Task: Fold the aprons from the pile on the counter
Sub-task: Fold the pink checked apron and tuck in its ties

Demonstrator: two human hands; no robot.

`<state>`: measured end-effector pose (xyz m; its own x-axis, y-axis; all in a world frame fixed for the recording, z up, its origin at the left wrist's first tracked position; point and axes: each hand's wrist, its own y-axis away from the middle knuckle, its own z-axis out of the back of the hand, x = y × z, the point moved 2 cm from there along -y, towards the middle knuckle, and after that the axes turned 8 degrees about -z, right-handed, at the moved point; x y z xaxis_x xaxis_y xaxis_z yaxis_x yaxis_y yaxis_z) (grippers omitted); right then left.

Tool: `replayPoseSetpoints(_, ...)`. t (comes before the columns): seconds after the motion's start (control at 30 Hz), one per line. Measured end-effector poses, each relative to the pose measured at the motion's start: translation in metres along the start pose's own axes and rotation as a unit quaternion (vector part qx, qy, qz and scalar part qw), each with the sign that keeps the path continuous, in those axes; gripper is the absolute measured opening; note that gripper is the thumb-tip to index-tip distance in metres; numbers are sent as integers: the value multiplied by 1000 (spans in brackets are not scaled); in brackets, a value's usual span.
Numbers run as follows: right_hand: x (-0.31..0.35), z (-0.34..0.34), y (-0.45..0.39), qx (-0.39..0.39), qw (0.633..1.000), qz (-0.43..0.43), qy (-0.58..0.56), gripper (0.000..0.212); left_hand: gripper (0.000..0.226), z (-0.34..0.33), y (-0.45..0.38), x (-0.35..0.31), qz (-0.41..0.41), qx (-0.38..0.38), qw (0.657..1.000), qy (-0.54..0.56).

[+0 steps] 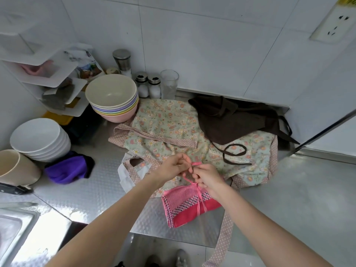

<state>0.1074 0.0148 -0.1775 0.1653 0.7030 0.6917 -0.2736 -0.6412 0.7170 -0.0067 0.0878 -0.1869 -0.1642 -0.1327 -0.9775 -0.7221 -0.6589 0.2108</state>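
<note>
A folded pink and red apron [185, 207] lies at the counter's front edge, with its thin pink strap [196, 164] wrapped around it. My left hand [173, 166] and my right hand [207, 179] meet just above the bundle, both pinching the strap. Behind them a floral apron [163, 122] with dotted pink trim is spread over the steel counter [86, 189]. A brown apron [231, 120] sits crumpled on the floral one at the back right, its dark strap looping forward.
Stacked coloured bowls [113, 99] and white bowls [38, 139] stand at the left, with a beige cup [13, 166] and purple cloth [65, 168]. Shakers [148, 85] and a glass [169, 83] line the wall. A sink [11, 228] is at the lower left.
</note>
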Motion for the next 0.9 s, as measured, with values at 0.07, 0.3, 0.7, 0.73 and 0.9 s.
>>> replayPoseSetpoints(0.07,0,2,-1,24,999,-1,-31,26,15,0,-1,0,-1,2,1000,-31)
replayPoseSetpoints(0.3,-7,5,-4,79,988,-9,-130,19,19,-3,-4,6,-4,48,991,-122)
replayPoseSetpoints(0.7,10,19,1,-77,950,148,264,6,11,-10,-3,12,206,-88,952,207)
replayPoseSetpoints(0.73,12,17,0,-118,919,185,327,9,11,-12,-4,10,223,-91,951,195)
replayPoseSetpoints(0.9,13,8,6,-204,795,304,483,8,25,-16,-5,4,296,-90,937,161)
